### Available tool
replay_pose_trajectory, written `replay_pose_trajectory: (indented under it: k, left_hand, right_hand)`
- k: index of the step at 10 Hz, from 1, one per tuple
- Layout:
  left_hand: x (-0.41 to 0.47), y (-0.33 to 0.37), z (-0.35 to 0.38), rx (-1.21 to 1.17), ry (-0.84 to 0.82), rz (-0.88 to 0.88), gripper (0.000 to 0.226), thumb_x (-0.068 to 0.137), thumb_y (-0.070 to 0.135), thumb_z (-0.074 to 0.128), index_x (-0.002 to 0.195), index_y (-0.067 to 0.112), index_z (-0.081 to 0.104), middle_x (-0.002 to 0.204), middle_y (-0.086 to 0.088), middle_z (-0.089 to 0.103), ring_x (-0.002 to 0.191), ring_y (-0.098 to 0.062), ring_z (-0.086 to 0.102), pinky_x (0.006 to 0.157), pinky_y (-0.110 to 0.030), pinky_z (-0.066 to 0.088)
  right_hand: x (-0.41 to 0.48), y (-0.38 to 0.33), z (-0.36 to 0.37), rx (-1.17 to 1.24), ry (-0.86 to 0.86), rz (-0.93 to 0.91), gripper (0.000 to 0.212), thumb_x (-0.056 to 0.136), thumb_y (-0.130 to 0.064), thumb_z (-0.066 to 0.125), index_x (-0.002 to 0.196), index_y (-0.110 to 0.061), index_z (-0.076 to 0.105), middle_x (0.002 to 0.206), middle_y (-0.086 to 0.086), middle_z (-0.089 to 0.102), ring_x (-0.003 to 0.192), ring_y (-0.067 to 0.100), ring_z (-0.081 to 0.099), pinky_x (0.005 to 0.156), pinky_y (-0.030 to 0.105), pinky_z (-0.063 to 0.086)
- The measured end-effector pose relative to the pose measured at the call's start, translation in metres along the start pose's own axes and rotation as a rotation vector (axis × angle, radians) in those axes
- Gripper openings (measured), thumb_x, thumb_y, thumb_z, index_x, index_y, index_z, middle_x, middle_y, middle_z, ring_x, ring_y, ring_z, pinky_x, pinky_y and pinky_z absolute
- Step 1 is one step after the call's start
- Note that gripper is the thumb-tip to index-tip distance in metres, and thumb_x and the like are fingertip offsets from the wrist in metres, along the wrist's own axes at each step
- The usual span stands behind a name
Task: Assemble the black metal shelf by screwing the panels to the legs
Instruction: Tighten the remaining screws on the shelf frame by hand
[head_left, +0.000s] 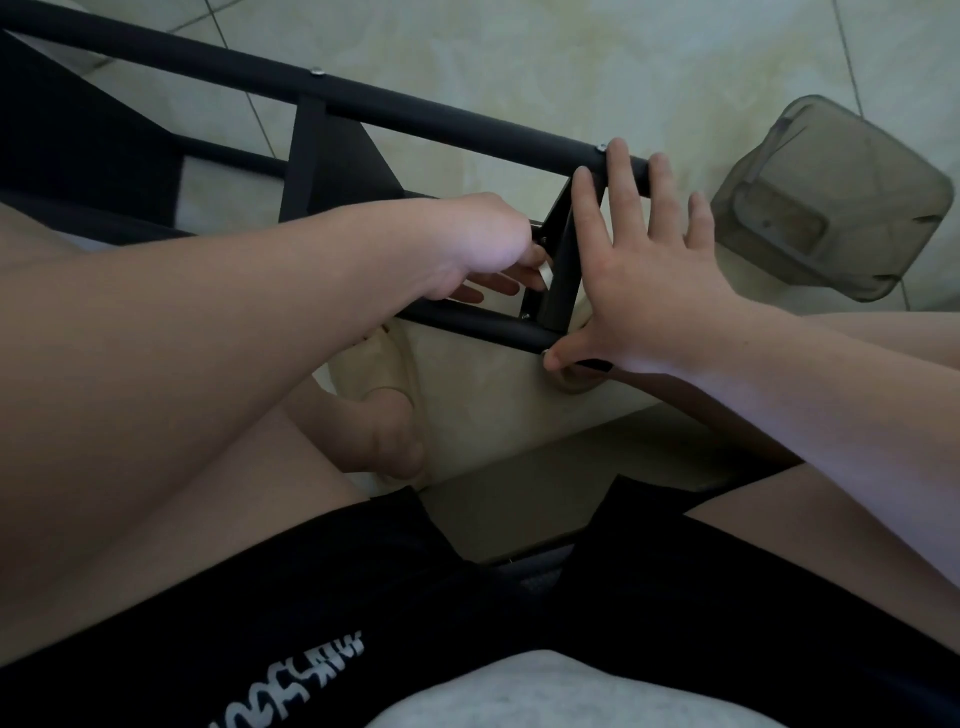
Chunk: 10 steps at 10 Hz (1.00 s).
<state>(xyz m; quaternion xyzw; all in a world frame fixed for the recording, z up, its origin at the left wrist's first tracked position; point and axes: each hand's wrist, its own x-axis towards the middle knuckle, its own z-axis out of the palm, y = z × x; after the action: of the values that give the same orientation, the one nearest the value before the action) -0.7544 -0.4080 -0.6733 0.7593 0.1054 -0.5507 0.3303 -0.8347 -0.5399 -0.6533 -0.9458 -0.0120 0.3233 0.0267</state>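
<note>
The black metal shelf lies on its side on the floor in front of me. Its upper leg tube (415, 117) runs from top left toward the right, with two silver screws in it. A lower leg tube (483, 325) crosses below, and a black panel edge (563, 265) joins the two. My right hand (649, 260) spreads flat over this corner, fingertips on the upper tube, thumb at the lower tube's end. My left hand (483, 244) reaches inside the frame and pinches a small shiny tool or part against the panel bracket; its fingertips are partly hidden.
A translucent grey plastic container (841, 197) lies on the tiled floor to the right of the shelf. A second black panel (88, 145) stands at the far left. My bare legs and black shorts fill the lower view, a foot under the frame.
</note>
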Motion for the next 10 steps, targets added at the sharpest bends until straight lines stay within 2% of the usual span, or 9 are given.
replay_pose_trajectory:
  k: [2,4,5,6,7,8,10]
  left_hand:
    - [0.003,-0.002,-0.003,0.051,-0.001,0.014,0.016,0.101,0.023,0.055,0.106,0.018,0.07,0.087,0.009,0.075,0.095,-0.01,0.066,0.079,-0.031,0.047]
    - [0.005,-0.006,-0.007,0.187,0.008,0.084,0.016,0.1,0.024,0.057,0.105,0.017,0.07,0.09,0.009,0.071,0.093,-0.011,0.063,0.082,-0.031,0.048]
    - [0.005,-0.008,-0.01,0.252,-0.014,0.123,0.016,0.1,0.024,0.056,0.101,0.019,0.07,0.087,0.011,0.071,0.089,-0.009,0.06,0.077,-0.029,0.047]
    - [0.006,-0.009,-0.013,0.325,-0.035,0.167,0.018,0.1,0.022,0.055,0.099,0.017,0.072,0.097,0.002,0.072,0.085,-0.012,0.057,0.071,-0.027,0.044]
    - [0.007,-0.01,-0.016,0.39,-0.063,0.192,0.021,0.099,0.02,0.055,0.094,0.017,0.075,0.109,-0.008,0.071,0.089,-0.018,0.054,0.073,-0.029,0.042]
    - [0.006,-0.013,-0.017,0.426,-0.095,0.213,0.021,0.098,0.018,0.055,0.093,0.017,0.076,0.112,-0.01,0.071,0.098,-0.026,0.059,0.081,-0.033,0.042]
    - [0.007,-0.017,-0.018,0.499,-0.115,0.248,0.017,0.098,0.015,0.057,0.102,0.016,0.074,0.107,0.002,0.069,0.105,-0.022,0.059,0.084,-0.025,0.044]
  right_hand:
    - [0.001,0.001,0.001,-0.003,0.008,-0.001,0.151,0.062,-0.081,0.074,0.157,-0.012,-0.02,0.163,0.016,-0.031,0.15,0.046,-0.02,0.12,0.064,0.001]
    - [0.001,0.001,0.001,-0.002,0.001,0.0,0.151,0.061,-0.08,0.075,0.157,-0.013,-0.021,0.162,0.016,-0.032,0.15,0.045,-0.021,0.119,0.065,0.0]
    - [0.001,0.001,0.001,-0.003,-0.007,0.004,0.152,0.061,-0.08,0.075,0.157,-0.013,-0.022,0.162,0.015,-0.032,0.15,0.045,-0.022,0.119,0.065,0.0]
    - [0.001,0.001,0.0,-0.007,-0.014,0.008,0.151,0.062,-0.08,0.074,0.157,-0.013,-0.023,0.162,0.015,-0.033,0.15,0.045,-0.022,0.119,0.065,0.0]
    - [0.001,0.0,0.0,-0.004,-0.019,0.01,0.151,0.062,-0.08,0.074,0.157,-0.014,-0.023,0.162,0.014,-0.033,0.15,0.044,-0.023,0.119,0.065,0.0]
    - [0.001,0.0,0.0,-0.004,-0.023,0.012,0.152,0.062,-0.08,0.074,0.156,-0.013,-0.024,0.162,0.014,-0.034,0.15,0.044,-0.023,0.119,0.065,0.0]
    - [0.001,0.0,0.0,-0.003,-0.02,0.015,0.152,0.061,-0.081,0.074,0.156,-0.014,-0.024,0.162,0.013,-0.034,0.15,0.044,-0.023,0.119,0.065,0.0]
